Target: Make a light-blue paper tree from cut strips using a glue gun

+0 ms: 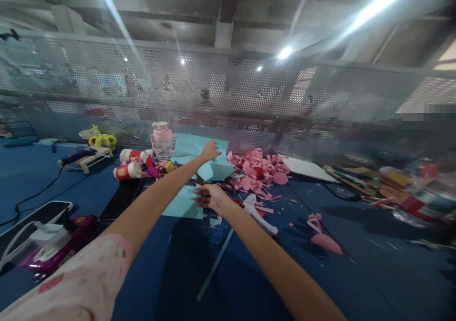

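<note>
Just beyond the fingers of the left hand, stretched out with its fingers loosely curled, lies a light blue paper sheet on the blue bench; the fingertips touch its upper part without clearly pinching it. Nearer, the right hand rests with fingers spread flat on another light blue sheet, pressing it down. To the right of both hands sit a heap of pink paper scraps and a white glue gun.

Matt light-blue paper sheets at 12 o'clock, pink matt foam-like scraps at 1 o'clock, on smooth dark-blue surface.
</note>
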`<control>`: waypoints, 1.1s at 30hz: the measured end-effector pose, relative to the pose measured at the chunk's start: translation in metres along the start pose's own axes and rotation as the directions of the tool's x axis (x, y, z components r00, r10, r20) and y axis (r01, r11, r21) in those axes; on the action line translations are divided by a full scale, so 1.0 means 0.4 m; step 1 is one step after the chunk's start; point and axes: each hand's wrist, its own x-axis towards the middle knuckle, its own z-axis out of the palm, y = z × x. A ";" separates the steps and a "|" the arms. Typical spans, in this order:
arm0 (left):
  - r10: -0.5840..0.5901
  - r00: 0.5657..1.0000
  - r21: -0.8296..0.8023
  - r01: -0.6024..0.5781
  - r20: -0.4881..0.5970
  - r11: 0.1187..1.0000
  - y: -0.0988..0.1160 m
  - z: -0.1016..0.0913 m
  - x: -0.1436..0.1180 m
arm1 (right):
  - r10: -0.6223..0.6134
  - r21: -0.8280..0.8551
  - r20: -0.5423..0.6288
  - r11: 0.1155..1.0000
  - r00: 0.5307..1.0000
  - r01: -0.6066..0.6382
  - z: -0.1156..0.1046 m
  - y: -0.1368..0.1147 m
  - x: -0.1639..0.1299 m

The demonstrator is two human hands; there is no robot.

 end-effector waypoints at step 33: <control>-0.176 0.890 -0.766 0.453 0.421 0.456 -0.013 -0.239 -0.372 | -0.610 0.223 -0.375 0.672 0.698 0.706 -0.029 -0.009 0.058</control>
